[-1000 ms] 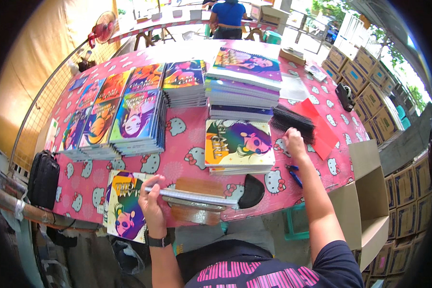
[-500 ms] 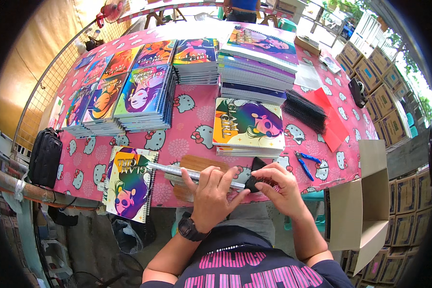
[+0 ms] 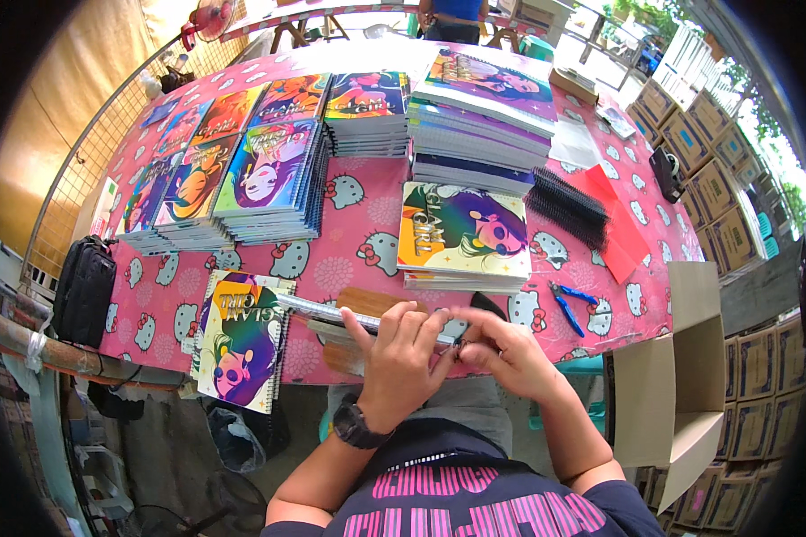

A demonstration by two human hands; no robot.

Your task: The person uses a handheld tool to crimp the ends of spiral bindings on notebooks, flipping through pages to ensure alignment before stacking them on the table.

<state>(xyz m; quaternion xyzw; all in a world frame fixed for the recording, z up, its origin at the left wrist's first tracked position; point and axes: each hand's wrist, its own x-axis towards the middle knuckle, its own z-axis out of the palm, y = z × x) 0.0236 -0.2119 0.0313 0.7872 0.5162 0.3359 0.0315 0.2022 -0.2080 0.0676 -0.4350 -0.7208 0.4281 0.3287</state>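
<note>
My left hand (image 3: 401, 356) grips a thin stack of notebook pages (image 3: 318, 310) held edge-on over the table's near edge, above a brown wooden board (image 3: 364, 302). My right hand (image 3: 503, 351) meets it at the stack's right end, fingers pinched on a black spiral binding coil (image 3: 486, 306) there. A finished spiral notebook (image 3: 238, 338) with a colourful cover lies to the left. A short stack of unbound colourful notebooks (image 3: 464, 234) sits just beyond my hands. Loose black spiral coils (image 3: 568, 206) lie to its right.
The pink patterned table (image 3: 358, 201) carries several piles of colourful notebooks (image 3: 269, 174). Blue pliers (image 3: 571, 302) and red sheets (image 3: 620, 234) lie at right. An open cardboard box (image 3: 681, 376) stands at right, a black bag (image 3: 82, 288) hangs at left. A person stands at the far end.
My right hand came back from the coils on the table to the stack's right end. Both hands now hold the stack together near my body.
</note>
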